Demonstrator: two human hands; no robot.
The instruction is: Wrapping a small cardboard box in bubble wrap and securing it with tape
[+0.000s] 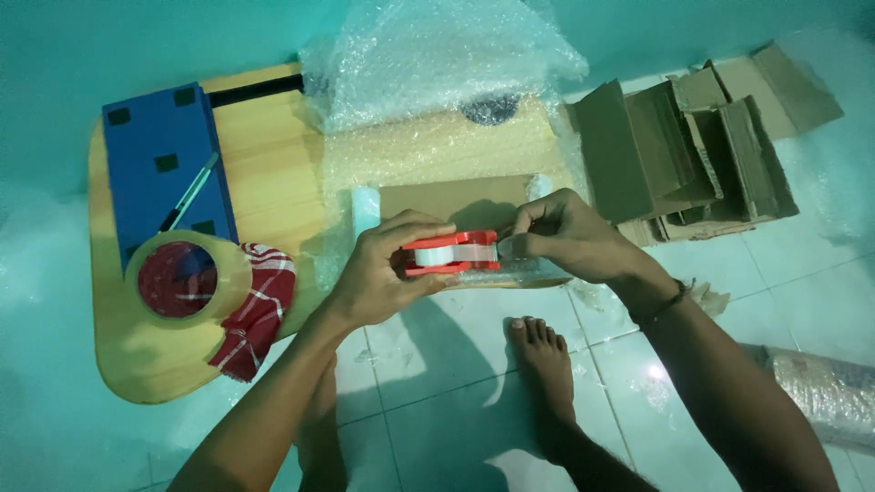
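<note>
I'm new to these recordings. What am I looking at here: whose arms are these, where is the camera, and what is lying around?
There is no machine here. The single picture comes from a camera worn on a person's head, looking down at their own bare arms and a bare foot on the tiled floor.

The left hand grips a red tape dispenser with a clear roll in it. The right hand pinches the tape's free end at the dispenser's front.

Behind the hands lies a flat cardboard piece on bubble wrap. To the left is a wooden board carrying a blue box with a pen on it, a large roll of clear tape and a red checked cloth. Folded cardboard boxes lie on the right.
</note>
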